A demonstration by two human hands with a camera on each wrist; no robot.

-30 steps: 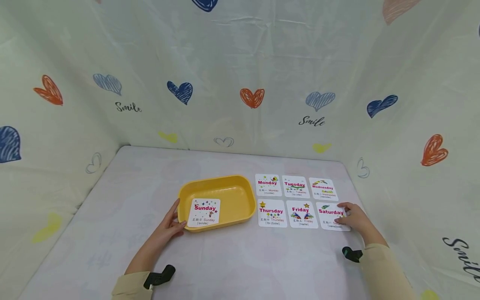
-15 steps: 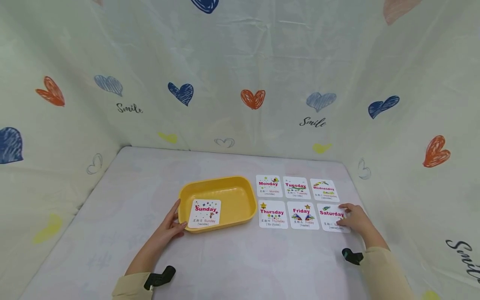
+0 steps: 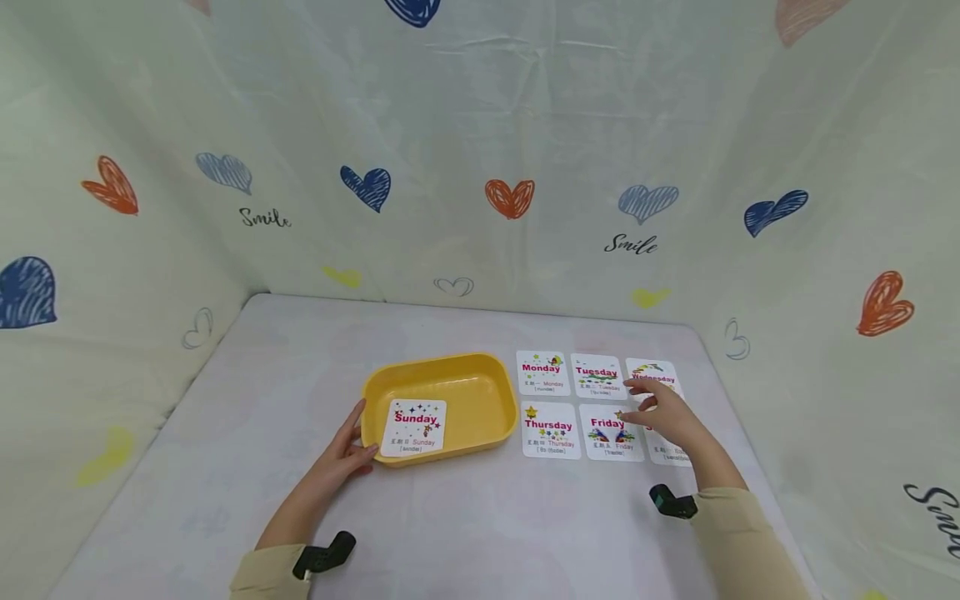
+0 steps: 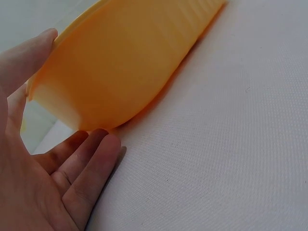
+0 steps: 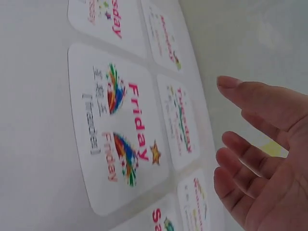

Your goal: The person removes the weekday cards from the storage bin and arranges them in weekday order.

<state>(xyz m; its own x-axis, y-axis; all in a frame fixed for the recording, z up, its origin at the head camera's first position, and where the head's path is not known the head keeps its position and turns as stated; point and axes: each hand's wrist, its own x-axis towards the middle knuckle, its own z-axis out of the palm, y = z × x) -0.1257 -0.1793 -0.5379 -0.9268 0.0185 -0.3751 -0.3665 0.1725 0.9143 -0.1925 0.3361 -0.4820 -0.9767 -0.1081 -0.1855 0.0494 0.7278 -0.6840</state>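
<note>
My left hand (image 3: 342,454) holds the left end of a yellow plastic tray (image 3: 480,392). In the left wrist view the thumb lies at the rim of the tray (image 4: 125,62), and other fingers touch low on its wall. A white Sunday card (image 3: 413,427) lies inside the tray. My right hand (image 3: 670,415) hovers over the cards at the right, holding nothing, its fingers loosely bent. It partly covers the Wednesday card (image 3: 651,367) and the Saturday card (image 3: 670,450). Its fingertips are close to the Friday card (image 3: 611,433) and the Tuesday card (image 3: 597,377).
The Monday card (image 3: 543,373) and the Thursday card (image 3: 551,431) form the left end of the two card rows, just right of the tray. A pale cloth covers the table (image 3: 480,517). Behind it hangs a curtain (image 3: 442,242) printed with hearts.
My right hand has left the Saturday card and moved left and slightly up, over the Friday, Wednesday and Saturday cards. The left hand stays at the tray. The view has shifted slightly.
</note>
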